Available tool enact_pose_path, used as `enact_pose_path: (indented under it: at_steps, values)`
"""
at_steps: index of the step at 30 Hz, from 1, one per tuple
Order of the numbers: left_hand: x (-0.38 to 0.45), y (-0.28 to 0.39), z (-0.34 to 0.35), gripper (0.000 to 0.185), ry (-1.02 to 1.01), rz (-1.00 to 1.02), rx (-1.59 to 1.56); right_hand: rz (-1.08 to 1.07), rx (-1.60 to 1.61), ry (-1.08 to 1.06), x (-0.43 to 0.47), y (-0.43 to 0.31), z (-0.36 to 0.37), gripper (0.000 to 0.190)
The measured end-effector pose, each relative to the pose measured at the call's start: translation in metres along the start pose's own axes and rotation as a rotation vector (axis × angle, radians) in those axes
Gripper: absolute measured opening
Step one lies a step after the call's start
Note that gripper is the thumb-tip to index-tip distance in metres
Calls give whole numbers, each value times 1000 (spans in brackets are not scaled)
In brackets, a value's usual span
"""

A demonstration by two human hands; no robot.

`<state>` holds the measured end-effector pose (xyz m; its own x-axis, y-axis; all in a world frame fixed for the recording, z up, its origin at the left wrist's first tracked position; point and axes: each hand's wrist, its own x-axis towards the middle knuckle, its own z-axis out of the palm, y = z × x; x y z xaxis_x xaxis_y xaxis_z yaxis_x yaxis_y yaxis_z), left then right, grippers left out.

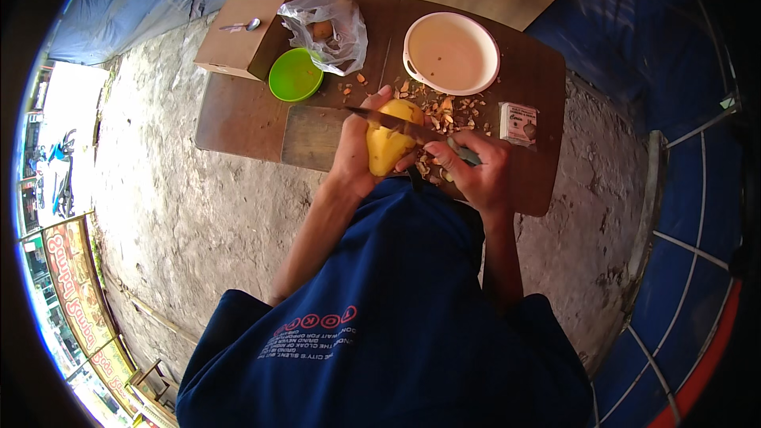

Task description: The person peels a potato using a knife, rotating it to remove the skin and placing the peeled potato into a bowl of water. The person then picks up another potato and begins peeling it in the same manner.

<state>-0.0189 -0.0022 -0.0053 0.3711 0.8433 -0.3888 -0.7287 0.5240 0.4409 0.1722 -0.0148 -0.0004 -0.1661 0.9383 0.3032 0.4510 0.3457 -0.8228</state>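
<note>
My left hand (pixel 349 154) cradles a large yellow tuber (pixel 386 151), mostly peeled, with a few brown patches on its surface. Its fingers curl around the far side, and the thumb points up beside the top. In my right hand (pixel 484 169) is a kitchen knife (pixel 404 125), gripped by its dark handle. The blade lies across the upper part of the tuber, its tip pointing left past my left hand. Brown and orange peelings (pixel 446 113) lie scattered on the table beneath and beyond my hands.
On the brown table (pixel 538 184) are a wooden board (pixel 312 137), a green bowl (pixel 291 83), a pale pink basin (pixel 458 22) and a printed pack (pixel 518 125). A clear plastic bag (pixel 351 30) holds a brown round item (pixel 321 30). A spoon (pixel 254 24) rests on a cardboard box (pixel 235 41).
</note>
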Motion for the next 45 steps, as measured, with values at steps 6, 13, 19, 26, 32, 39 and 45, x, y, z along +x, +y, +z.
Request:
enact_pose_path:
  at_steps: [6,13,19,26,32,39,45]
  values:
    - [0,2,0,53,4,-17,-20,-50,1,-13,4,-5,7,35]
    - [-13,10,2,59,-86,-39,217,41,-79,117,9,11,-15,34]
    - [-7,4,5,59,38,20,272,77,18,23,-1,2,-14,35]
    - [-9,-1,7,56,124,66,305,58,-13,51,4,-2,1,35]
    - [-11,0,1,56,165,77,357,143,87,78,4,-2,-4,34]
    - [-8,-6,-5,56,139,156,246,34,-2,10,-2,-1,7,34]
    - [-9,6,-7,53,51,62,247,149,22,168,4,10,-4,35]
